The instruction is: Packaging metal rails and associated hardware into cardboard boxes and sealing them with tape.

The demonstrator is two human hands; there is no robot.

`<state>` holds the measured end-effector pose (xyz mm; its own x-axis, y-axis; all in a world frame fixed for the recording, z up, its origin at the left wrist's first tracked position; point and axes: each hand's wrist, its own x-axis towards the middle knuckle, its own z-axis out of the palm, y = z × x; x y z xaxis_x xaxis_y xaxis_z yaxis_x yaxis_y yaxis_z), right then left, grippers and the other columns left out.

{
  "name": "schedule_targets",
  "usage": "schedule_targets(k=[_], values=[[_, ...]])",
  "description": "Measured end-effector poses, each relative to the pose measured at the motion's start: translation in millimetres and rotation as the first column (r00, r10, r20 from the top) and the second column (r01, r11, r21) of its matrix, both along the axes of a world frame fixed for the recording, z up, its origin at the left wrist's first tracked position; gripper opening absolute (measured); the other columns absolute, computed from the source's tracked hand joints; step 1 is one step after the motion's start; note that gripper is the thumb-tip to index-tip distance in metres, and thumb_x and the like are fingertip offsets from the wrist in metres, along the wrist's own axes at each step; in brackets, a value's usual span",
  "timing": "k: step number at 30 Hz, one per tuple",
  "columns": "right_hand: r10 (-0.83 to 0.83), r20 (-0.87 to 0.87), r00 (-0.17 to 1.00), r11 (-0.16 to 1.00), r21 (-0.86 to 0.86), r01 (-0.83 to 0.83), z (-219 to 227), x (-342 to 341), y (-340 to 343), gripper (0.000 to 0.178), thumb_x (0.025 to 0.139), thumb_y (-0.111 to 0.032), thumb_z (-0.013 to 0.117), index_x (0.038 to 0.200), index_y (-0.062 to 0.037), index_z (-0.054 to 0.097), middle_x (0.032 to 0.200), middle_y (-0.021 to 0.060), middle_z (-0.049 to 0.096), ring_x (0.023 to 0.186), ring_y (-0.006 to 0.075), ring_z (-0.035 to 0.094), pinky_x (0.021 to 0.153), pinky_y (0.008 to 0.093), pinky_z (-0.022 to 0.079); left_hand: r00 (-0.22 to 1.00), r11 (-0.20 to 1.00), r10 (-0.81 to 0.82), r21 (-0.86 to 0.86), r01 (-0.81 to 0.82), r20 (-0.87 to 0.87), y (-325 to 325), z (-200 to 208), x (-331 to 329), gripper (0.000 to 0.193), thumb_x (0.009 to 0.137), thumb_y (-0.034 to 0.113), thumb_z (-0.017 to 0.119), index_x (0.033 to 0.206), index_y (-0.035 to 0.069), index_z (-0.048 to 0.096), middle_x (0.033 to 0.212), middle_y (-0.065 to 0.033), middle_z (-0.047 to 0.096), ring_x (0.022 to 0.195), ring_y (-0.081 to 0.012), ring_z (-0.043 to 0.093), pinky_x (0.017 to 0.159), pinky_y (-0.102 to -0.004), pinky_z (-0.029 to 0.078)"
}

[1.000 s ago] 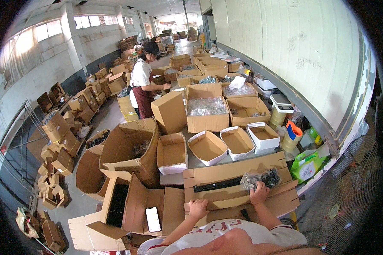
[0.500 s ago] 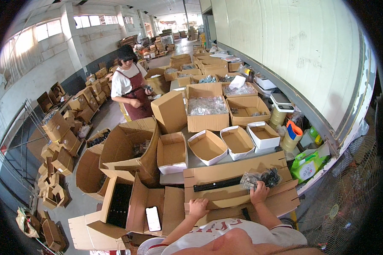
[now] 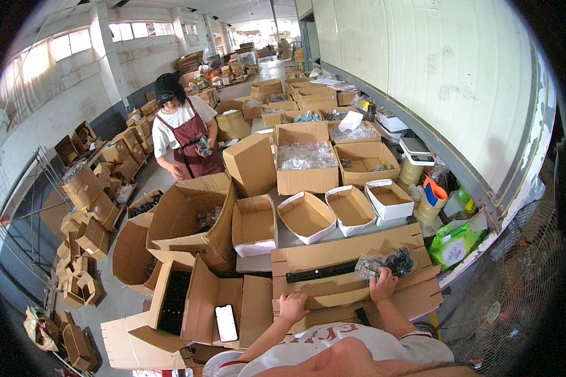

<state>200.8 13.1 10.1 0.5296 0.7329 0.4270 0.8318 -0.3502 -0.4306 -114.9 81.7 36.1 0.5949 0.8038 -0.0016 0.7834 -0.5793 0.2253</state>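
A flattened cardboard box (image 3: pixel 333 251) lies before me with its flaps spread. My left hand (image 3: pixel 294 307), fingers curled together, grips its near raised edge. Further right, my right hand (image 3: pixel 383 286) is closed on the near side of a clear plastic bag (image 3: pixel 370 266); its fingertips are partly hidden. Beside the bag sits a bunch of dark small parts (image 3: pixel 399 261), whose kind I cannot make out. A long black strip (image 3: pixel 321 273) lies on the cardboard between my hands, touched by neither.
Shallow open trays (image 3: pixel 307 218) line the table beyond the cardboard. A phone (image 3: pixel 227 323) lies in an open carton at left. Large cartons (image 3: pixel 192 217) stand further left, near a co-worker (image 3: pixel 188 135) in an apron. A fan (image 3: pixel 503 308) stands at right.
My hands and the things under them have not visibly moved. The co-worker has shifted slightly left and leans lower, head bent, with one arm lowered.
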Motion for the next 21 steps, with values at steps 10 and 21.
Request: schedule_targets(k=[10, 21], values=[[0.014, -0.035, 0.999, 1.0, -0.025, -0.015, 4, -1, -2, 0.048, 0.075, -0.026, 0.065, 0.116, -0.0088, 0.048, 0.118, 0.0134, 0.053, 0.112, 0.0312, 0.049, 0.095, 0.0487, 0.03, 0.999, 1.0, 0.007, 0.008, -0.008, 0.041, -1, 3, 1, 0.048, 0.063, 0.031, 0.079, 0.103, 0.016, 0.056, 0.1, -0.0032, 0.062, 0.102, -0.0212, 0.058, 0.086, -0.0448, 0.036], [0.005, -0.068, 0.998, 0.999, -0.041, -0.008, 17, -5, 0, 0.045, 0.078, -0.025, 0.062, 0.117, -0.0071, 0.048, 0.119, 0.0148, 0.052, 0.112, 0.0331, 0.048, 0.096, 0.0508, 0.029, 1.0, 0.999, 0.029, -0.038, -0.029, -0.002, 1, 14, 5, 0.045, 0.063, 0.03, 0.078, 0.099, 0.016, 0.056, 0.099, -0.003, 0.063, 0.103, -0.0208, 0.057, 0.086, -0.0446, 0.035]])
